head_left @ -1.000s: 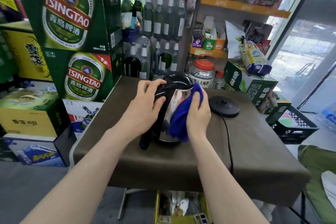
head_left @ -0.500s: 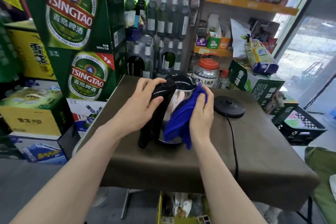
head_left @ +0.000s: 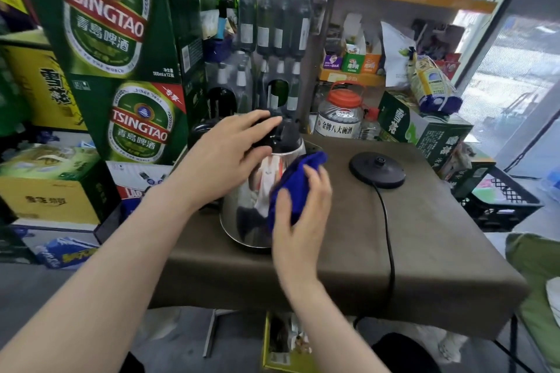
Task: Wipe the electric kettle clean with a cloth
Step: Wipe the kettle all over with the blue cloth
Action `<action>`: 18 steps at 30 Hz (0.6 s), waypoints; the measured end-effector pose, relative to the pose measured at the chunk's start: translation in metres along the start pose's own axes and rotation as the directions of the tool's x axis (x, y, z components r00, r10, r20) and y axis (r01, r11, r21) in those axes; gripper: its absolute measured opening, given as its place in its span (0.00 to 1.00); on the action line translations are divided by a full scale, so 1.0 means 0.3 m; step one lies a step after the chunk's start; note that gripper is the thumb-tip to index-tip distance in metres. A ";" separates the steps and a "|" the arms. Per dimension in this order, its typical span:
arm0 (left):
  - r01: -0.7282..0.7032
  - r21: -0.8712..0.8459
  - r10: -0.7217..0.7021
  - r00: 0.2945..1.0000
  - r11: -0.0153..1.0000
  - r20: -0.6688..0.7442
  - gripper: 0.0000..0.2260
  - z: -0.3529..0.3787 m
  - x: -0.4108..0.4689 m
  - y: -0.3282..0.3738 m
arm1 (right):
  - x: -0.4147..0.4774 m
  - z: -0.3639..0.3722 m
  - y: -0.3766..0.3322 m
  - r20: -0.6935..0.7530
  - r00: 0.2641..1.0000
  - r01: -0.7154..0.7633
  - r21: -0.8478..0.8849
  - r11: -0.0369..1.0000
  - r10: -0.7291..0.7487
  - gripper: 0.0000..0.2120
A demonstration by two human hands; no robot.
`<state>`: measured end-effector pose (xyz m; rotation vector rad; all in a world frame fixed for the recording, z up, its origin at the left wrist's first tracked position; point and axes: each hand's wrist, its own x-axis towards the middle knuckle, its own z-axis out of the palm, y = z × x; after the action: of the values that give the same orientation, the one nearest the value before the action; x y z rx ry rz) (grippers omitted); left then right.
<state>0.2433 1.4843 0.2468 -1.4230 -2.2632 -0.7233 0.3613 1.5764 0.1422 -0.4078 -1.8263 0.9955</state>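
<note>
The steel electric kettle [head_left: 257,200] is stood on the brown-covered table [head_left: 424,236], near its left edge, and is steadied at its black lid by the left hand [head_left: 224,157], fingers curled over the top. A blue cloth [head_left: 295,188] is pressed against the kettle's right side by the right hand [head_left: 300,215], closed around it. The black power base [head_left: 377,169] is seen farther right, apart from the kettle, its cord [head_left: 389,245] trailing toward the near edge.

One shiny steel electric kettle with a black lid [head_left: 257,200], one blue cloth [head_left: 295,185], one round black kettle base [head_left: 377,169] with one black cord [head_left: 389,239], all on one brown-covered worktop [head_left: 439,251]. Two bare hands: left hand [head_left: 224,157], right hand [head_left: 298,221]. Two green Tsingtao beer cartons [head_left: 115,39], stacked. One orange-lidded clear jar [head_left: 341,113].
</note>
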 end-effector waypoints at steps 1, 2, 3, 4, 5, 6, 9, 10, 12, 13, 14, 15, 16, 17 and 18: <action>0.007 0.002 -0.007 1.000 1.000 -0.004 0.24 0.005 -0.007 -0.001 | -0.053 0.019 0.030 0.025 0.999 0.040 -0.069 0.997 -0.039 0.23; 0.007 0.012 -0.007 1.000 1.000 -0.007 0.25 0.008 -0.013 -0.003 | -0.090 0.025 0.058 0.045 0.998 0.057 -0.106 0.993 -0.053 0.24; 0.006 0.023 -0.006 1.000 1.000 -0.005 0.25 0.009 -0.018 -0.001 | -0.102 0.021 0.081 0.056 0.997 0.063 -0.123 0.990 -0.057 0.25; 0.008 0.027 -0.008 1.000 1.000 -0.004 0.26 0.009 -0.020 0.003 | -0.089 0.013 0.096 0.055 0.996 0.076 -0.128 0.989 -0.069 0.24; 0.014 0.023 -0.014 1.000 1.000 -0.001 0.26 0.009 -0.019 0.005 | -0.056 0.003 0.096 0.045 0.995 0.093 -0.123 0.988 -0.088 0.22; 0.024 0.015 -0.024 1.000 1.000 0.005 0.26 0.009 -0.017 0.007 | -0.011 -0.007 0.084 0.021 0.993 0.120 -0.118 0.986 -0.119 0.19; 0.035 0.004 -0.035 0.999 0.999 0.016 0.25 0.006 -0.014 0.009 | 0.127 -0.024 0.030 -0.013 0.963 0.263 -0.168 0.950 -0.269 0.15; 0.030 0.006 -0.030 0.999 1.000 0.012 0.25 0.006 -0.013 0.008 | 0.145 -0.019 0.025 -0.013 0.955 0.289 -0.182 0.940 -0.297 0.15; 0.021 0.010 -0.021 1.000 1.000 0.009 0.25 0.012 -0.015 0.009 | 0.101 0.005 0.049 -0.033 0.977 0.203 -0.146 0.968 -0.210 0.16; 0.026 0.007 -0.026 1.000 1.000 0.008 0.25 0.016 -0.016 0.009 | 0.053 0.017 0.067 -0.057 0.992 0.103 -0.098 0.990 -0.109 0.16; 0.037 -0.003 -0.037 0.999 0.999 0.005 0.25 0.020 -0.017 0.007 | 0.002 0.025 0.090 -0.082 0.996 -0.022 -0.039 0.999 0.018 0.15; 0.046 -0.014 -0.046 0.999 0.999 0.001 0.25 0.026 -0.020 0.008 | -0.041 0.025 0.115 -0.083 0.983 -0.165 0.018 0.986 0.166 0.15; 0.049 -0.025 -0.050 0.999 0.998 -0.005 0.25 0.032 -0.025 0.011 | -0.062 0.018 0.137 -0.060 0.951 -0.299 0.064 0.952 0.303 0.14; 0.048 -0.035 -0.048 0.999 0.998 -0.015 0.25 0.040 -0.026 0.013 | -0.055 0.006 0.146 -0.026 0.917 -0.394 0.102 0.913 0.399 0.12; 0.043 -0.045 -0.044 0.999 0.998 -0.025 0.25 0.047 -0.026 0.015 | -0.022 -0.007 0.149 -0.007 0.899 -0.433 0.139 0.890 0.439 0.11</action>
<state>0.2501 1.4886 0.2322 -1.3795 -2.2779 -0.8059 0.3597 1.6002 0.1038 -0.7724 -1.6525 1.3986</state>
